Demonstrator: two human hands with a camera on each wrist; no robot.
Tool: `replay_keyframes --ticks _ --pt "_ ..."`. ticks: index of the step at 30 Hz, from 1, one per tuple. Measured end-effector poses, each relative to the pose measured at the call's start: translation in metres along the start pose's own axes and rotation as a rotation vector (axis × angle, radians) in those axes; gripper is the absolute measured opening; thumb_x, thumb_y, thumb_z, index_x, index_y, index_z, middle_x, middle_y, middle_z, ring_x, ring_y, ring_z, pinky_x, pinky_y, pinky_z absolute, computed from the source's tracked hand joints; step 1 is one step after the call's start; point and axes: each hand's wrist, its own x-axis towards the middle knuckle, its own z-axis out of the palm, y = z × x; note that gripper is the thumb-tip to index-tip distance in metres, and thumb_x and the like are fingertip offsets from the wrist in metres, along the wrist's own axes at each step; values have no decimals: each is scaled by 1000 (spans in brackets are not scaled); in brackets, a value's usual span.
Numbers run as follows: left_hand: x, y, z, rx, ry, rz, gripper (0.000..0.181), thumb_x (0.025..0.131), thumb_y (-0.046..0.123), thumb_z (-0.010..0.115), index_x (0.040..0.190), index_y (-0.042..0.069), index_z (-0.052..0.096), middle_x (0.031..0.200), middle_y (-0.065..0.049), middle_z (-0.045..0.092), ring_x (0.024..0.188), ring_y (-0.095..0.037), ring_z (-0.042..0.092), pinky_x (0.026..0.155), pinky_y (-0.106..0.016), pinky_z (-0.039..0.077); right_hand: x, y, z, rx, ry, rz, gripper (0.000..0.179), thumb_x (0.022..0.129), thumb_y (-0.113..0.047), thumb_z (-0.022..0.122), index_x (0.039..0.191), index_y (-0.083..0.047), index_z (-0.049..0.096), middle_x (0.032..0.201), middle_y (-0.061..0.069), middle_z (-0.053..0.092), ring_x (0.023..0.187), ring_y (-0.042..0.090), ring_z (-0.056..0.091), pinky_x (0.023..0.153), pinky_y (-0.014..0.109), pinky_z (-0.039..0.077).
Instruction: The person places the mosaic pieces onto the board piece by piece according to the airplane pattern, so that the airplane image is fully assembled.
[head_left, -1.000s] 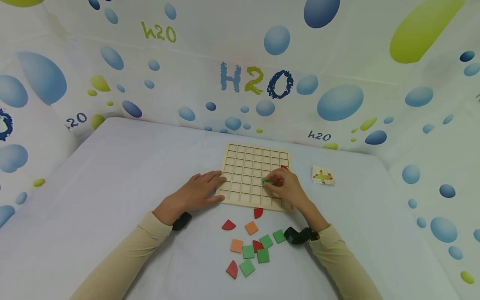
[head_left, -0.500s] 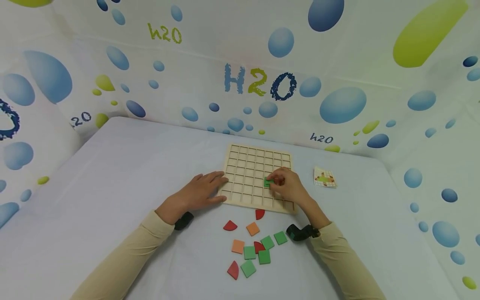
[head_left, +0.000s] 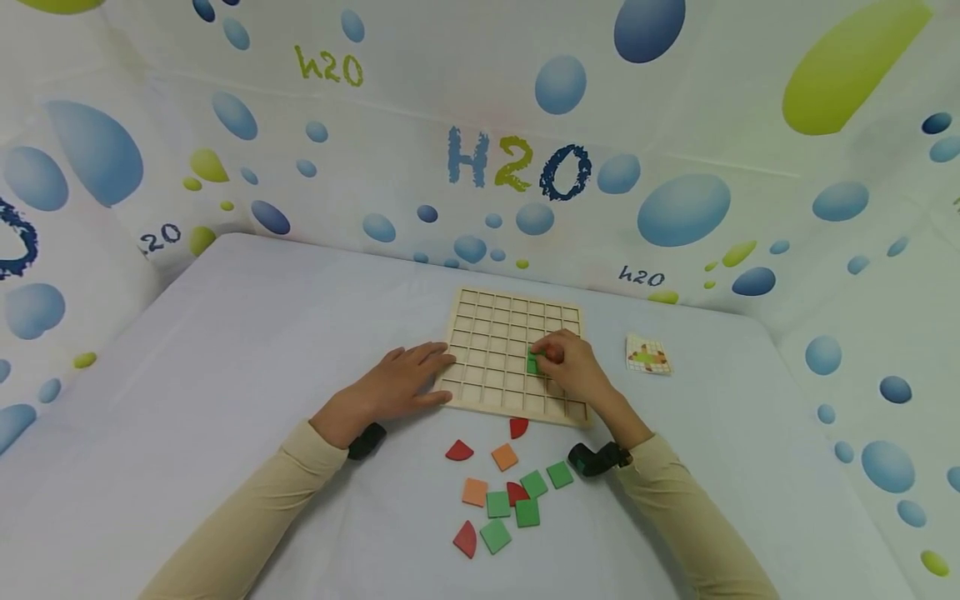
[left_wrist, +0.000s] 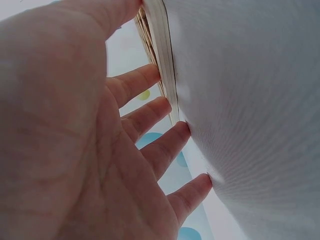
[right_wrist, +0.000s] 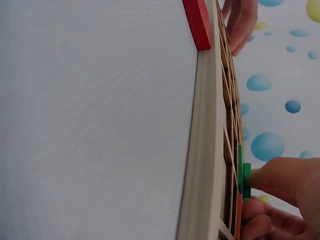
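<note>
Right wrist: R hand (right_wrist: 292, 182) pinches green tile (right_wrist: 247, 180) just above grid board (right_wrist: 204, 145); exact spot unclear.
L hand (head_left: 396, 387): fingers straight, touching board edge; use as brace.
Tile: align sq. w/ grid, press flat.

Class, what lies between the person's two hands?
The wooden grid board, bare in the head view from the left hand to a green tile by the right hand.

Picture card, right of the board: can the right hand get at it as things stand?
Probably yes: the card lies uncovered beside the right hand, with nothing visible between them. But its fingers pinch a green tile, so that likely needs releasing first.
</note>
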Motion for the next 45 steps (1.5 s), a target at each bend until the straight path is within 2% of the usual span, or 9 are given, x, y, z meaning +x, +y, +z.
replay_keyframes --ticks 3,8,18,24,34,45 --pt "1 0 0 4 -4 4 57 98 35 59 143 4 45 149 -20 39 138 -36 37 108 -61 30 1 0 0 15 8 31 17 88 0 64 103 2 71 112 23 58 89 30 56 77 41 47" --pt "2 0 0 10 -9 11 57 98 35 59 144 4 45 150 -20 38 138 -36 37 108 -61 29 1 -1 0 21 17 71 18 89 0 63 104 3 71 108 22 57 86 29 54 76 41 47" --pt "4 0 1 10 -8 17 56 98 35 59 143 5 45 150 -19 39 138 -35 37 108 -61 30 0 0 -1 30 16 93 20 90 1 60 106 3 71 108 22 57 85 26 55 74 35 46" --pt "2 1 0 7 -7 11 57 97 35 60 143 4 46 150 -19 39 138 -36 37 107 -61 30 -3 0 -1 37 6 63 20 88 -1 62 106 3 70 110 22 57 86 28 55 75 36 46" --pt "1 1 1 -1 -5 -1 57 97 34 60 143 4 46 150 -20 39 138 -36 37 108 -61 30 -11 3 0 75 31 0 15 89 0 61 100 3 71 102 19 58 77 21 57 67 30 46" --pt "0 0 2 3 -2 -8 56 97 35 60 143 4 46 150 -19 39 138 -35 37 108 -60 29 -23 4 -3 151 -9 -50 13 88 3 65 100 3 70 102 18 59 73 12 53 64 20 46"
